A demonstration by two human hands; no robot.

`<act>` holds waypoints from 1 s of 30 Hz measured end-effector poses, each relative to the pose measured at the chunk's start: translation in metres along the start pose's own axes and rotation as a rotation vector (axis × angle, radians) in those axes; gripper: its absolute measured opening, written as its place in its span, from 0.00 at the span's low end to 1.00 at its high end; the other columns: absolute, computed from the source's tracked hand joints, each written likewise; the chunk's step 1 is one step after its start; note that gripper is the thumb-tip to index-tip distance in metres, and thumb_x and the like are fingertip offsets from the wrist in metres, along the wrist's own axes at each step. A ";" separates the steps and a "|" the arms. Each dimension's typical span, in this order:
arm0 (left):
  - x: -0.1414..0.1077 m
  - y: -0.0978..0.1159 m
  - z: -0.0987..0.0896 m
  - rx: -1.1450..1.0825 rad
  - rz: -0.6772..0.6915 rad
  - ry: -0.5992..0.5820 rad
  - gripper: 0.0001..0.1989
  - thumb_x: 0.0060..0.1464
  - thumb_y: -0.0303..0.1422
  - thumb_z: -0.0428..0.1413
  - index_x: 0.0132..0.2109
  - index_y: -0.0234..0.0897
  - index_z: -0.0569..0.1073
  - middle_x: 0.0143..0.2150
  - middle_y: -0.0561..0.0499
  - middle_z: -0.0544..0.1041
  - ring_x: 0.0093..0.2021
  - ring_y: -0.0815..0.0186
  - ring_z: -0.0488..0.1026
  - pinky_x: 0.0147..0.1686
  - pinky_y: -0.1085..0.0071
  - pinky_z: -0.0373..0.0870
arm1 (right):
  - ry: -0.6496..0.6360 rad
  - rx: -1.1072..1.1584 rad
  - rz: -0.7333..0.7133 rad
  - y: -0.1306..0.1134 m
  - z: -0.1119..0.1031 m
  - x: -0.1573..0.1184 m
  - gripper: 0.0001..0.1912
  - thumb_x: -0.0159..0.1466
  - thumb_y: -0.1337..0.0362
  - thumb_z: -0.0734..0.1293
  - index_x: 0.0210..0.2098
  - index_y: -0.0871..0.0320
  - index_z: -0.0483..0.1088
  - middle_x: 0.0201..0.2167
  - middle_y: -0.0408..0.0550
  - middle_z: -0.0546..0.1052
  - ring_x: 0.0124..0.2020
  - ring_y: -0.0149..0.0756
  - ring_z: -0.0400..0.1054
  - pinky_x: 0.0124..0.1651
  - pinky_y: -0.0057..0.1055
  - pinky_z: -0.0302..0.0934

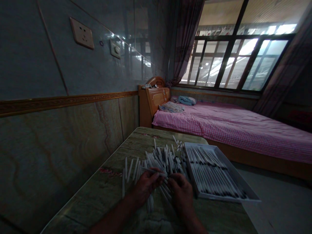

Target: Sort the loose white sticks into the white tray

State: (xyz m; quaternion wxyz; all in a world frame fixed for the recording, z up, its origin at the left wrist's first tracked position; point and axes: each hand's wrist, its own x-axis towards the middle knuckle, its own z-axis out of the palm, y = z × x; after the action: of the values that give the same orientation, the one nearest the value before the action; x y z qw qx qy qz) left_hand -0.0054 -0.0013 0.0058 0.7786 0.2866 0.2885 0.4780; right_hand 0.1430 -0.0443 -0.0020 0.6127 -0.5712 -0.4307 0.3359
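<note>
My left hand [145, 184] is closed in a pinch on a slim white pen barrel [154, 171], which points toward my right hand. My right hand [181, 191] has its fingers bent together close to the barrel's end; what they hold, if anything, is too dark and small to make out. Beneath and beyond both hands spreads a loose pile of white pen barrels [156, 158], some with dark ends. To the right lies a shallow white tray [239, 178], where rows of white pens with dark tips [214, 179] lie side by side.
All this sits on a green marbled table [90, 203] with a pale edge. Small white pieces [179, 145] lie near the tray's far left corner. A tiled wall [85, 139] rises at the left. Beyond stands a bed with a pink checked cover [219, 120].
</note>
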 end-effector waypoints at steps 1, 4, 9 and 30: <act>0.000 0.000 0.000 0.003 0.002 -0.003 0.13 0.40 0.29 0.70 0.34 0.33 0.75 0.34 0.49 0.81 0.34 0.65 0.79 0.37 0.72 0.75 | 0.003 -0.008 -0.005 0.000 0.000 0.000 0.09 0.51 0.58 0.68 0.27 0.58 0.74 0.23 0.44 0.76 0.27 0.36 0.69 0.30 0.29 0.63; 0.001 0.000 0.000 0.000 0.004 -0.005 0.14 0.39 0.29 0.70 0.34 0.34 0.75 0.34 0.49 0.81 0.34 0.65 0.79 0.36 0.73 0.75 | 0.022 -0.037 -0.020 0.000 -0.001 0.000 0.10 0.50 0.58 0.68 0.27 0.58 0.75 0.23 0.45 0.76 0.27 0.37 0.69 0.29 0.29 0.62; 0.001 -0.001 0.000 0.008 0.011 0.027 0.17 0.35 0.31 0.72 0.33 0.34 0.75 0.33 0.49 0.81 0.33 0.65 0.79 0.36 0.72 0.75 | -0.003 -0.100 -0.073 0.007 -0.003 0.001 0.08 0.53 0.60 0.67 0.29 0.57 0.75 0.26 0.45 0.78 0.31 0.38 0.71 0.35 0.29 0.64; -0.001 -0.004 0.004 0.053 0.035 0.057 0.17 0.34 0.33 0.72 0.33 0.33 0.76 0.31 0.49 0.81 0.32 0.64 0.79 0.34 0.71 0.75 | -0.067 -0.078 -0.111 0.013 0.000 0.003 0.17 0.56 0.56 0.66 0.42 0.57 0.75 0.38 0.49 0.79 0.40 0.40 0.73 0.42 0.32 0.66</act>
State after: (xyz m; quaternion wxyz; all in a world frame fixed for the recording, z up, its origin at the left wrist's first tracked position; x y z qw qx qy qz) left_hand -0.0007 -0.0041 0.0054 0.7537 0.2985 0.3180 0.4917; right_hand 0.1452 -0.0400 -0.0148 0.5929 -0.5584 -0.4948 0.3031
